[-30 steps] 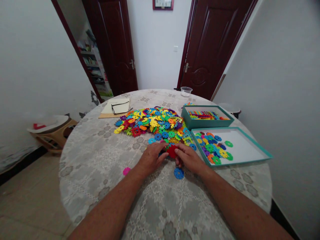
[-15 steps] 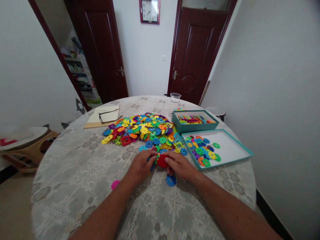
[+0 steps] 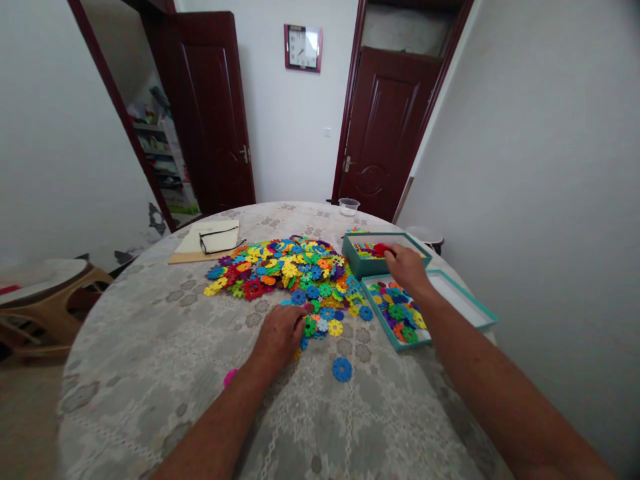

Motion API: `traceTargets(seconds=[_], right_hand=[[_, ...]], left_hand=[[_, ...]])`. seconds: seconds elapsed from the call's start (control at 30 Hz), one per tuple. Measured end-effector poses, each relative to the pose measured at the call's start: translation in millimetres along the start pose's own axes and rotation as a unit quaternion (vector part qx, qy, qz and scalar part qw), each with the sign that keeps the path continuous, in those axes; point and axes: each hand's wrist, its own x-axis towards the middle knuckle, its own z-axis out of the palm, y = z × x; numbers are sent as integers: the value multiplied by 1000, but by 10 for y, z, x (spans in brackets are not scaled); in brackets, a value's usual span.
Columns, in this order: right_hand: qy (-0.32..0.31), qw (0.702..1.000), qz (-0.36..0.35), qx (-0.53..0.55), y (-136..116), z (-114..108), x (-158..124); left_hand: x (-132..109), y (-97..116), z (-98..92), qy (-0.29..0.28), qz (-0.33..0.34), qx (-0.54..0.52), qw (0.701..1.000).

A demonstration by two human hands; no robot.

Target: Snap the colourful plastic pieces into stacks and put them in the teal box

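Red notched plastic discs (image 3: pixel 381 249) are pinched in the fingers of my right hand (image 3: pixel 406 267), above the teal box (image 3: pixel 385 265) that holds rows of coloured discs. My left hand (image 3: pixel 281 335) rests on the table with its fingers curled in, at the edge of a few loose discs. Whatever those fingers may hold is hidden. A dark red disc (image 3: pixel 309 308) lies at its fingertips, with a green disc (image 3: pixel 310 326) and a yellow disc (image 3: pixel 335 327) to the right. Closer to me lies a blue disc (image 3: pixel 343 369).
A large heap of coloured discs (image 3: pixel 290 267) covers the table's middle. The teal-rimmed lid (image 3: pixel 465 297) at right holds more discs, partly behind my right arm. Glasses (image 3: pixel 217 241) lie on a notebook (image 3: pixel 193 241) at left. A clear plastic bowl (image 3: pixel 349 205) stands at the far edge.
My right hand has moved away from my left, up and right to the teal box, carrying the red discs. My left hand stays near the loose discs. The view has tilted up slightly.
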Motion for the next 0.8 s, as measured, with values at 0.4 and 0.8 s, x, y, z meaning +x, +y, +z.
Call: traceTargets(seconds=[0.4,0.8], right_hand=[[-44,996,-30,71,-54,90,-460],[-286,940,-179,56,-978,516,-1445]], left_hand=[[-100,-40,-276,-51,-64,84,993],[-150,-38,-302,-118,-56,64,989]])
